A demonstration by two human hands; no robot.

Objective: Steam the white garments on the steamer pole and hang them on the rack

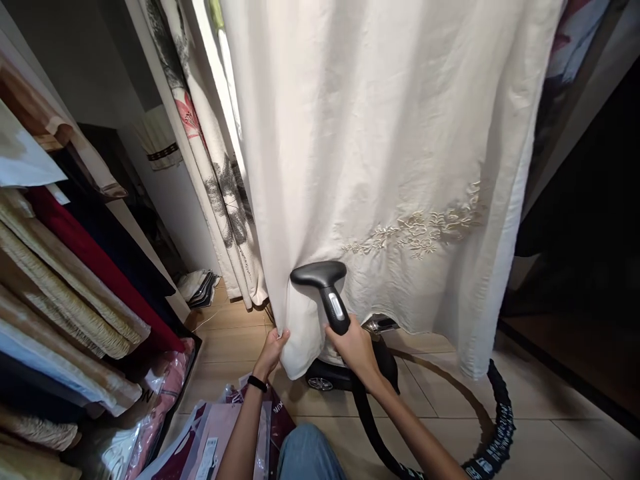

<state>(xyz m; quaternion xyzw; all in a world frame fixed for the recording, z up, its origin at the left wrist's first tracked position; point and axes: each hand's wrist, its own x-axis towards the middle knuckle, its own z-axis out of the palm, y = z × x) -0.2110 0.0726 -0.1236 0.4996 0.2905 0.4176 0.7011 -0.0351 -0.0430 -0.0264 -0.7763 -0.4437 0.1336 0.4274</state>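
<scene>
A long cream-white garment with raised floral embroidery hangs in front of me. Its lower left edge is pinched in my left hand, which pulls the cloth toward me. My right hand is wrapped round the handle of a black garment steamer head. The wide head lies against the cloth just above the hem. From the handle a black covered hose loops over the floor to the right. The steamer's wheeled base stands partly hidden behind the hem and my right hand.
Folded and hanging clothes fill the left side. A flower-patterned cloth hangs beside the garment. Plastic-wrapped packages lie by my knee. A small stack sits on the wooden floor by the wall.
</scene>
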